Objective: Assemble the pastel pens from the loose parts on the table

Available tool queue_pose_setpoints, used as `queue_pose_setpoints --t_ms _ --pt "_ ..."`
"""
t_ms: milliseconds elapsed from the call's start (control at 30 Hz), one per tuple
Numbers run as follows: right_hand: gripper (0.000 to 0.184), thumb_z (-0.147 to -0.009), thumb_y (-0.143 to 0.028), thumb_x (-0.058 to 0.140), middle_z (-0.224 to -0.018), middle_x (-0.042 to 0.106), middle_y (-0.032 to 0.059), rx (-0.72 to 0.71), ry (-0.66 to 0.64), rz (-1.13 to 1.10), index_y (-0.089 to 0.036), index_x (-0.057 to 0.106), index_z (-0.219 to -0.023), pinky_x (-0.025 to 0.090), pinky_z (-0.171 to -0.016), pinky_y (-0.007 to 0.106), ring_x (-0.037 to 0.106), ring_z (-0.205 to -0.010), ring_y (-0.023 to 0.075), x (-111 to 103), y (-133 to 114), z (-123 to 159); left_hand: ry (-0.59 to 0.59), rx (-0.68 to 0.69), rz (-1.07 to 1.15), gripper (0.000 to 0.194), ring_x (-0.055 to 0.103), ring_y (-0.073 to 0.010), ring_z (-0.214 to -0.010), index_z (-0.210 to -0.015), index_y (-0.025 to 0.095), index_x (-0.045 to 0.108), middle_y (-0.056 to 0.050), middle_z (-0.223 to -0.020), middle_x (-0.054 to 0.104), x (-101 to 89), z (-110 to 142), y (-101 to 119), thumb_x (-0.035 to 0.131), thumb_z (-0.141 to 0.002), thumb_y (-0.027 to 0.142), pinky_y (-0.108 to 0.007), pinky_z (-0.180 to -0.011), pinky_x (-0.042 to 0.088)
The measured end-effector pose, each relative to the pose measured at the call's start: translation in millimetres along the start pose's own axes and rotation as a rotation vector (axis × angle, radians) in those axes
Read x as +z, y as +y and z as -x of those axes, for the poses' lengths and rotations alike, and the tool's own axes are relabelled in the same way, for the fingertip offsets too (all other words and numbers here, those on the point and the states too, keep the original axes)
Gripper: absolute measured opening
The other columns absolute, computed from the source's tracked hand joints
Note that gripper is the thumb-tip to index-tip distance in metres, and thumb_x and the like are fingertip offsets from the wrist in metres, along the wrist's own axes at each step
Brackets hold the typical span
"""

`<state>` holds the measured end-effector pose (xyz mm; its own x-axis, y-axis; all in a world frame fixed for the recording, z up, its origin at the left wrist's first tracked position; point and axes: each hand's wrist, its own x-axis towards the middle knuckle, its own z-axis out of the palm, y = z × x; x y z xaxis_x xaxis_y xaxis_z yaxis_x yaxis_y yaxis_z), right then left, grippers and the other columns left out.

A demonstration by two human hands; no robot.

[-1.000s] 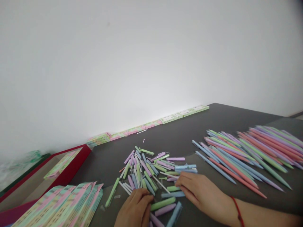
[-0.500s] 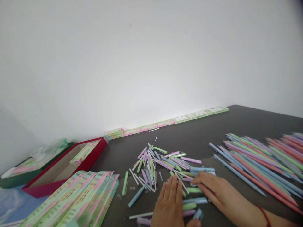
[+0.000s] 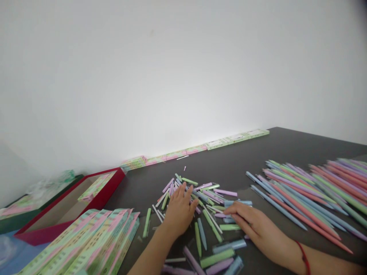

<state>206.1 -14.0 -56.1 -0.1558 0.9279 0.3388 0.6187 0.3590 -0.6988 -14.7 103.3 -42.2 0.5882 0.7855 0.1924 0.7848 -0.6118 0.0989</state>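
Note:
My left hand (image 3: 179,210) lies flat with fingers stretched out on a scattered pile of short pastel pen parts (image 3: 200,194) in green, lilac, blue and white on the dark table (image 3: 237,168). My right hand (image 3: 252,225), with a red string on its wrist, rests palm down just to the right, fingers together and extended over blue and green pieces (image 3: 229,227). More caps (image 3: 218,258) lie nearer to me between my forearms.
A wide spread of long pointed pastel pen barrels (image 3: 304,191) covers the right side. Stacked printed packaging cards (image 3: 91,240) lie at lower left, beside a red box (image 3: 71,206) and a green box (image 3: 17,217). A row of small cartons (image 3: 200,147) lines the wall.
My left hand has reached forward from near the table's front edge onto the far part of the pile. The right hand stays almost in place. The view shifted slightly.

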Motion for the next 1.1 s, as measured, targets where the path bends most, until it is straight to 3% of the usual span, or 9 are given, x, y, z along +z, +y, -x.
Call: queue_pose_setpoints --t_ms 133,300,400,533,667,800,967,1033,1100 --pt "0.025 -0.095 -0.028 0.035 -0.096 0.065 0.0054 -0.006 -0.012 0.007 -0.023 0.059 -0.101 0.048 -0.082 0.031 0.061 -0.091 0.0190 0 0 1 -0.063 0.047 0.024 0.062 0.028 -0.0288 -0.135 -0.137 0.015 0.037 -0.016 -0.145 0.038 12.9 7 24 0.035 -0.088 0.053 -0.048 -0.109 0.027" --pt "0.024 -0.095 -0.029 0.037 -0.096 0.066 0.0034 -0.018 -0.016 0.042 -0.025 0.060 -0.100 0.049 -0.084 0.030 0.062 -0.091 0.0176 2 2 2 -0.108 0.062 0.094 0.065 0.020 -0.0267 -0.138 -0.141 0.021 0.030 -0.010 -0.149 0.030 10.7 28 46 0.032 -0.087 0.057 -0.049 -0.111 0.024" --pt "0.024 -0.094 -0.030 0.039 -0.100 0.066 0.0041 -0.012 0.026 0.072 -0.025 0.061 -0.102 0.050 -0.085 0.030 0.062 -0.094 0.0186 3 6 3 -0.061 0.020 0.067 0.045 0.035 -0.0207 -0.132 -0.133 0.025 0.043 -0.005 -0.142 0.044 -5.4 30 34 0.037 -0.091 0.040 -0.040 -0.109 0.031" --pt "0.026 -0.094 -0.030 0.039 -0.104 0.066 0.0055 -0.020 0.035 0.106 -0.025 0.061 -0.107 0.048 -0.090 0.033 0.061 -0.101 0.0201 4 7 4 0.035 -0.142 0.008 0.040 0.052 -0.0238 -0.118 -0.117 0.008 0.056 -0.017 -0.124 0.059 -36.6 32 -15 0.028 -0.090 0.016 -0.045 -0.104 0.037" --pt "0.028 -0.094 -0.028 0.039 -0.110 0.065 0.0067 -0.045 0.029 0.126 -0.025 0.061 -0.111 0.048 -0.093 0.035 0.058 -0.107 0.0213 5 4 4 0.027 -0.173 -0.015 0.037 0.058 -0.0234 -0.109 -0.112 0.008 0.059 -0.017 -0.116 0.064 -44.0 44 -42 0.031 -0.088 0.014 -0.044 -0.099 0.042" --pt "0.028 -0.094 -0.027 0.040 -0.111 0.066 0.0062 -0.066 0.030 0.134 -0.026 0.061 -0.112 0.048 -0.093 0.034 0.058 -0.109 0.0215 5 4 4 -0.013 -0.063 -0.023 0.046 0.037 -0.0266 -0.130 -0.131 0.015 0.046 -0.014 -0.142 0.043 -23.0 57 -24 0.043 -0.088 0.031 -0.051 -0.104 0.036" --pt "0.026 -0.093 -0.026 0.042 -0.109 0.067 0.0044 -0.074 0.027 0.126 -0.028 0.062 -0.110 0.050 -0.090 0.031 0.059 -0.108 0.0209 5 6 4 -0.221 -0.001 -0.029 0.069 0.030 -0.0316 -0.133 -0.137 0.007 0.036 -0.018 -0.144 0.035 -8.6 67 2 0.039 -0.087 0.053 -0.053 -0.105 0.032" --pt "0.026 -0.093 -0.026 0.042 -0.108 0.067 0.0042 -0.077 0.029 0.121 -0.028 0.062 -0.109 0.050 -0.089 0.030 0.059 -0.107 0.0206 6 5 4 -0.265 -0.001 -0.017 0.064 0.032 -0.0309 -0.133 -0.137 0.010 0.039 -0.015 -0.143 0.038 -13.1 67 4 0.037 -0.088 0.052 -0.053 -0.105 0.032" --pt "0.026 -0.094 -0.026 0.041 -0.108 0.067 0.0041 -0.069 0.036 0.109 -0.028 0.061 -0.109 0.050 -0.088 0.030 0.061 -0.104 0.0199 6 3 3 -0.231 -0.047 -0.008 0.048 0.039 -0.0264 -0.130 -0.130 0.016 0.048 -0.010 -0.139 0.047 -21.6 60 -1 0.035 -0.091 0.040 -0.049 -0.106 0.033"
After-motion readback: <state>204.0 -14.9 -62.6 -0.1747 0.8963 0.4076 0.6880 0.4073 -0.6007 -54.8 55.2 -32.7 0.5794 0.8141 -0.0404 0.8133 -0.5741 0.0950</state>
